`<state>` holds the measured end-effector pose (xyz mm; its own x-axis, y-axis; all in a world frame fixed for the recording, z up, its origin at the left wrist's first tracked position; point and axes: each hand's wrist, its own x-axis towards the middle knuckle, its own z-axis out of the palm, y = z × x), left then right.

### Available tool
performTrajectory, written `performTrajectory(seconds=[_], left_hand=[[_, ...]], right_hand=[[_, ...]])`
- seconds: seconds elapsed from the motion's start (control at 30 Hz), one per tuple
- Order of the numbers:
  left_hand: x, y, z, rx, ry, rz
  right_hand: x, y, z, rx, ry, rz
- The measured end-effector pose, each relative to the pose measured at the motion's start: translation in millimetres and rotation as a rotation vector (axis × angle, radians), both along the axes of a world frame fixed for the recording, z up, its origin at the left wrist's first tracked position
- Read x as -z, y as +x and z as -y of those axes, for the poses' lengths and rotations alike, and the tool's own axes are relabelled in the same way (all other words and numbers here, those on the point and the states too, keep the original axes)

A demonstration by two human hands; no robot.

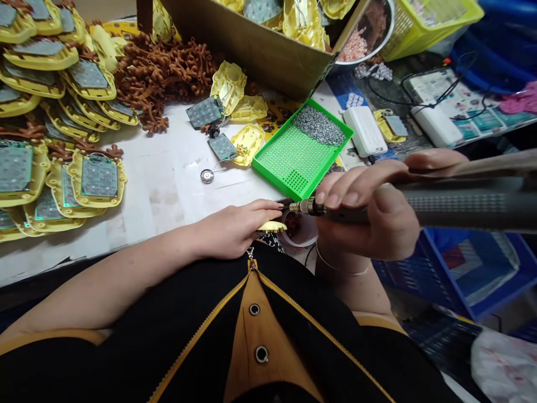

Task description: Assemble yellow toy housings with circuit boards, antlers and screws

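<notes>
My right hand [369,210] is wrapped round a dark grey electric screwdriver [461,204], its brass-coloured tip pointing left. Close to that tip, my left hand [241,226] is closed on a yellow plastic shell [272,226] at the table's front edge; most of the shell is hidden under the fingers. Just beyond both hands lies a green tray [277,162] with a heap of small metal screws [319,125] in its far end. Left of the tray, opened yellow shells [248,143] lie beside wired circuit boards [222,147] and a small round speaker [207,176].
Stacked yellow shells with boards [98,176] fill the left side. Brown branch-shaped parts [168,73] are piled behind. A cardboard box [251,47] of yellow parts stands at the back. A white power bank [364,131] and a blue crate [465,274] are at the right.
</notes>
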<state>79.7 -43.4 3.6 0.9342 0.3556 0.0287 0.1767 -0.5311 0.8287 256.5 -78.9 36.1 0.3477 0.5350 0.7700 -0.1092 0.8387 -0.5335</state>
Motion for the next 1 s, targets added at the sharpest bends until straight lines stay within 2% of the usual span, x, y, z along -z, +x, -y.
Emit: performTrajectory(seconds=[0.1, 0.3, 0.6, 0.93, 1.0], left_hand=[[-1.2, -3.4, 2.0, -0.001, 0.012, 0.015], [-1.0, -4.2, 4.0, 0.017, 0.054, 0.018], [-0.1, -4.8, 4.2, 0.03, -0.003, 0.062], [3.1, -3.9, 4.8, 0.037, -0.031, 0.069], [1.8, -3.3, 5.4, 0.041, -0.032, 0.066]], right_hand=[[-0.8, 0.7, -1.6, -0.022, 0.005, 0.014], [-2.4, -1.5, 3.7, 0.001, -0.11, -0.021], [0.6, -1.0, 0.1, 0.015, -0.08, -0.045], [-0.2, -0.8, 6.7, 0.094, -0.169, -0.012], [1.0, -0.5, 4.5, 0.094, -0.148, -0.003]])
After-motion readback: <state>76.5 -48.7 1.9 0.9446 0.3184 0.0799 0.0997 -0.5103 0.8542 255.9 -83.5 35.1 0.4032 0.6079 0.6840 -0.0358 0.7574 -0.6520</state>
